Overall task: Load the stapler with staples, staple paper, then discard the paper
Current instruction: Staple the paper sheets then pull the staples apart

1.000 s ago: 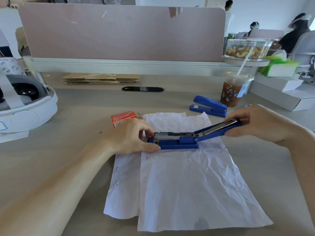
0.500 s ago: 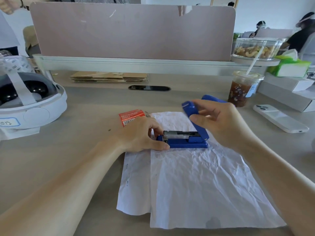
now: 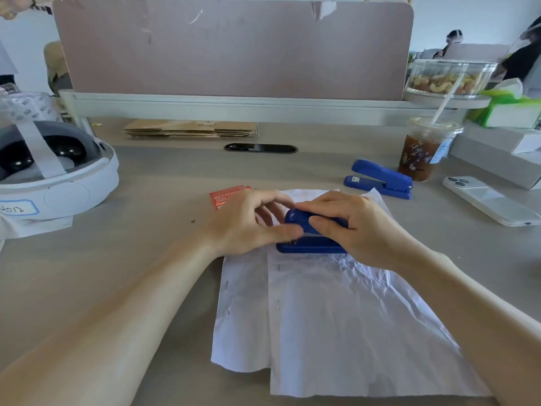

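Observation:
A blue stapler [image 3: 307,244] lies closed on the far end of two overlapping crumpled white paper sheets [image 3: 336,317] at the desk's middle. My right hand [image 3: 354,227] covers its top, fingers and thumb curled round the lid. My left hand [image 3: 251,222] holds the stapler's left end, thumb against its front side and fingers behind. An orange staple box [image 3: 224,196] sits just beyond my left hand, partly hidden by it.
A second blue stapler [image 3: 380,179] lies at the back right, next to an iced drink cup [image 3: 424,150] with a straw. A white phone [image 3: 491,200] is at the right, a white headset [image 3: 52,177] at the left. Cardboard [image 3: 190,128] lies under the divider.
My right hand swung the stapler's raised lid over and down to the left until it closed. My left hand stayed at the stapler's left end.

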